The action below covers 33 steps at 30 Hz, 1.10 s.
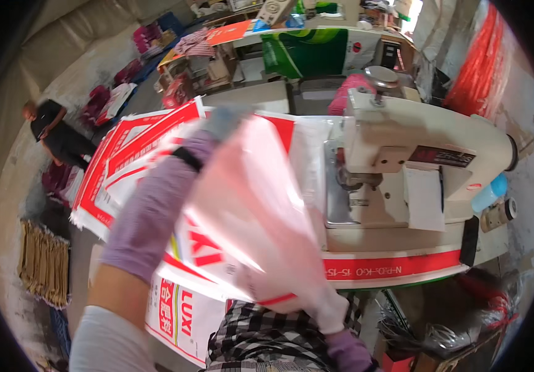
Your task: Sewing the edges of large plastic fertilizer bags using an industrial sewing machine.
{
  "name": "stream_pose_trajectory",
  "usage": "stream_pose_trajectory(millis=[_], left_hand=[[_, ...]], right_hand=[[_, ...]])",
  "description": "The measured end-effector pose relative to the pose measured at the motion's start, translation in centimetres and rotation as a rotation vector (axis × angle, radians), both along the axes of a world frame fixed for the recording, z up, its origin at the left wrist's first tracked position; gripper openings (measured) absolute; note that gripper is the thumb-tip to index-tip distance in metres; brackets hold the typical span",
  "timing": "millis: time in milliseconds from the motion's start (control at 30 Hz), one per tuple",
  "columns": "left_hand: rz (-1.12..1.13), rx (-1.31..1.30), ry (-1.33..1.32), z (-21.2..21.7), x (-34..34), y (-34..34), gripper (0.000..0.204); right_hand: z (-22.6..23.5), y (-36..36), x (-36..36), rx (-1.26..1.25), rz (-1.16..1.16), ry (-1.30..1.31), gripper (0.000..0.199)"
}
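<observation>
Just left of the sewing machine (428,133), a pale pinkish sack (254,198) is stretched slantwise between two hands, its upper end met by the left hand (227,121), its lower end by the right hand (334,313). Both hands are badly blurred, so whether either grip is closed or loose cannot be told. Behind the sack, printed sacks (134,158) in red and white are fanned out and overlapped, perhaps so that single ones can be picked up easily; another printed sack (180,316) is draped beside the checked cloth (267,335) at the lap. And now the lettering: bold red capitals and characters are carried on that white one, while pale letters and figures are seen upside down on a red strip (397,266) along the front of the table (397,239). On the machine's arm a dark nameplate (442,156) is mounted. Below it a white paper (425,197) is hung, probably kept within easy view. At far left, a standing person (62,133) is glimpsed.
</observation>
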<state>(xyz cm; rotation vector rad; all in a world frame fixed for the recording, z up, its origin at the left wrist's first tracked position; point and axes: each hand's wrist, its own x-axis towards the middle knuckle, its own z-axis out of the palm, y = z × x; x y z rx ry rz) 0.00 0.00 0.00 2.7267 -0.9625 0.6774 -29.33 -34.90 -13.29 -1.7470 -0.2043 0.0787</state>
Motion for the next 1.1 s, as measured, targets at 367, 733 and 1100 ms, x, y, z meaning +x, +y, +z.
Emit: stream_pose_trajectory(millis=[367, 733, 1100], left_hand=[[0.177, 0.308, 0.453, -7.7, 2.0, -15.9, 0.020], [-0.121, 0.389, 0.067, -7.6, 1.8, -13.3, 0.019], [-0.039, 1.004, 0.200, -2.2, -9.4, -11.5, 0.022]], right_hand=[[-5.1, -13.4, -7.8, -0.701, -0.089, -0.244, 0.052], [-2.9, -13.1, -10.6, -0.542, 0.018, -0.070, 0.027], [0.6, -2.6, 6.9, -0.352, -0.097, -0.101, 0.036]])
